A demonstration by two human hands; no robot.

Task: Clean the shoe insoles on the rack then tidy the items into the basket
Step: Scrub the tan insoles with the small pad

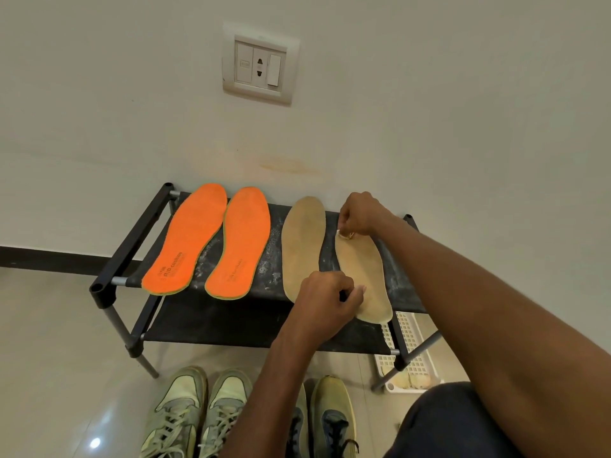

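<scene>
On dusty fabric rack, left hand fingers pinching tan suede-like insole; right hand fingers gripping small cloth

A black rack stands on the floor — on its top shelf lie two orange insoles and two tan insoles, side by side.

rack centre frame: black plastic joints, grey metal tubes, matt dusty black cloth shelves | orange insoles: fuzzy matt | tan insoles: matt, suede-like | basket lower right: white plastic lattice | floor: glossy tile
</scene>
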